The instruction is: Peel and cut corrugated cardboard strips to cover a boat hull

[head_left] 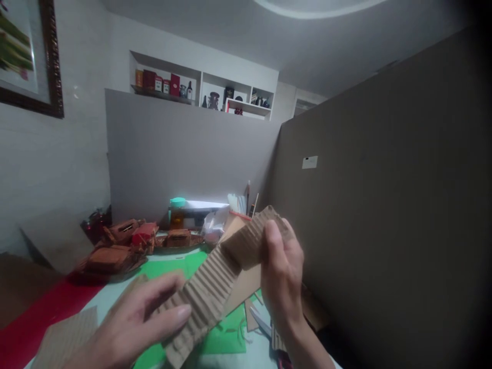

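A long strip of corrugated cardboard (pixel 210 287) is held up at a slant above the table, its ridges facing up and a bend near its upper part. My right hand (pixel 282 256) pinches the upper end, thumb on top. Around the lower left end my left hand (pixel 154 312) is closed, its thumb lying on the ridges. Beneath the strip lies a green sheet (pixel 230 338). Scissors (pixel 261 322) with open blades rest beside my right wrist, which partly hides them.
Brown model boats (pixel 109 259) stand at the back left, near a jar with a turquoise lid (pixel 177 209). Another corrugated piece (pixel 71 335) lies at the front left. A grey partition (pixel 369 205) rises on the right.
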A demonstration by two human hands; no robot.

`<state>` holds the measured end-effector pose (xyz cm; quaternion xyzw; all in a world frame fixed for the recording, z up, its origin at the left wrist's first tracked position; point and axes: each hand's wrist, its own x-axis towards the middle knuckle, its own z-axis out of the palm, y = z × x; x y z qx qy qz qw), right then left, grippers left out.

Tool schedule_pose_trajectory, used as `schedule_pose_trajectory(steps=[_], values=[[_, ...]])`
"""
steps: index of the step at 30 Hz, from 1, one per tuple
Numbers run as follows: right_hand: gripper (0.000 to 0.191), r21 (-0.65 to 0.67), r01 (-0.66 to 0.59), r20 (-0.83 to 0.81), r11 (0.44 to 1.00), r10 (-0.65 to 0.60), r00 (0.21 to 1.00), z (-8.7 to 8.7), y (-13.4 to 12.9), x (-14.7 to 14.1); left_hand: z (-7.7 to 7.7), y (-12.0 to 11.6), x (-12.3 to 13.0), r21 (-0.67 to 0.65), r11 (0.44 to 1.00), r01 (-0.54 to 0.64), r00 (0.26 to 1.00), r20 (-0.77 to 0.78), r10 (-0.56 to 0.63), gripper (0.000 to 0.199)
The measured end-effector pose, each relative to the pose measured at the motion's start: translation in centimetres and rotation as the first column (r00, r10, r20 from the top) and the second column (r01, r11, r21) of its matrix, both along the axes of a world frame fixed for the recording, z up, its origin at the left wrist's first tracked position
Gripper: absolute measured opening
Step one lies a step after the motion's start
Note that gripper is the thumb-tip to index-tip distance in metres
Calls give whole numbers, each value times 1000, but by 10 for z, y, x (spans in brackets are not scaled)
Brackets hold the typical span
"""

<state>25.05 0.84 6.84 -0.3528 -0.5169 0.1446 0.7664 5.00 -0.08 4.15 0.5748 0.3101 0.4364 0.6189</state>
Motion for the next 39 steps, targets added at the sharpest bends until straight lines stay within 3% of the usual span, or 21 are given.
schedule_pose_trajectory(steps=[2,7,9,12,14,19,23,26,29,32,36,39], values=[[22,72,30,141,997,-40,989,-7,-6,-9,4,1,3,43,999,-3,996,-85,6,28],[21,186,-139,427,973,47,903,-26,-20,-28,14,-1,5,72,996,-54,981,-182,66,28],[19,213,-173,490,962,48,870,-30,-21,-35,18,-1,5,49,997,-64,992,-110,69,18],[36,262,-260,599,929,55,799,-32,-16,-44,23,-1,4,37,996,-83,996,36,82,6],[38,305,-295,653,905,26,757,-32,-11,-48,27,0,2,63,994,-86,996,29,84,10],[28,315,-210,711,926,-83,699,-32,-1,-41,23,1,-4,137,985,-105,986,-112,121,20],[17,400,-11,685,916,-292,667,-34,3,-31,6,3,1,74,997,-29,999,-21,30,28],[13,382,46,666,923,-310,678,-38,4,-31,-2,5,6,0,999,51,995,84,-51,30],[12,321,78,645,944,-278,712,-40,3,-34,-3,6,7,-41,996,73,994,86,-69,29],[12,246,82,609,966,-220,762,-37,3,-31,-2,2,6,-48,996,69,995,70,-65,26],[12,117,149,489,982,-188,852,-27,6,-16,-1,-9,11,-161,984,77,996,57,-69,24],[12,19,147,420,989,-141,896,-20,8,-8,2,-15,15,-163,986,26,999,36,-20,25]])
